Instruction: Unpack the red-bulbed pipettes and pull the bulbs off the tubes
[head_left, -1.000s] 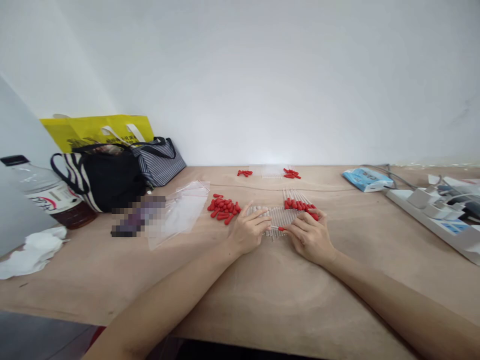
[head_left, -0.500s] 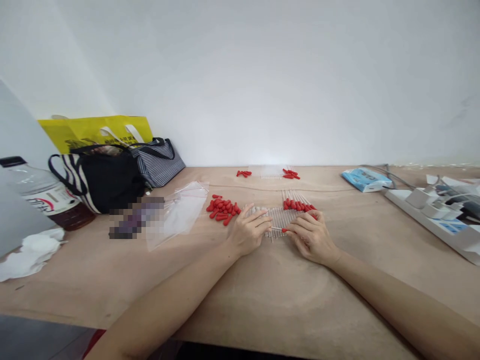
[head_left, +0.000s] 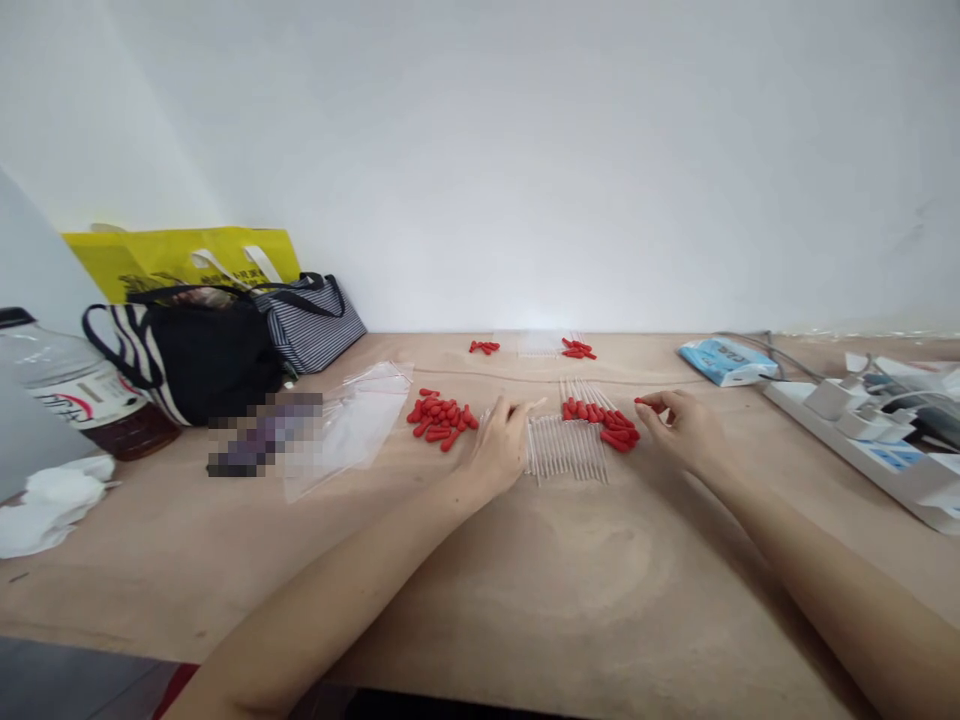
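My right hand [head_left: 679, 425] is raised right of the finished-looking row, its thumb and fingers pinched on a small red rubber bulb [head_left: 639, 401]. Whether a glass tube is attached to that bulb cannot be made out. Beside it lie glass droppers with red bulbs [head_left: 600, 415], their clear stems pointing away from me. A row of bare glass tubes [head_left: 566, 448] lies in front of them. At the row's left end is my left hand [head_left: 501, 440], fingers bent and apart, one reaching right above the tubes. Left of that hand sits a pile of loose red bulbs [head_left: 441, 418].
Farther back are small groups of red bulbs [head_left: 484, 347] and red-ended droppers [head_left: 578, 349]. Clear plastic bags [head_left: 356, 425], a black bag [head_left: 214, 355], a bottle [head_left: 82, 390] and crumpled tissue [head_left: 60, 500] occupy the left. A blue tissue pack [head_left: 724, 360] and a power strip [head_left: 847, 440] lie right.
My right hand has moved right and away from me, off the bare tubes, with a red bulb in its fingertips. My left hand has drawn slightly apart from it, its fingers lifted.
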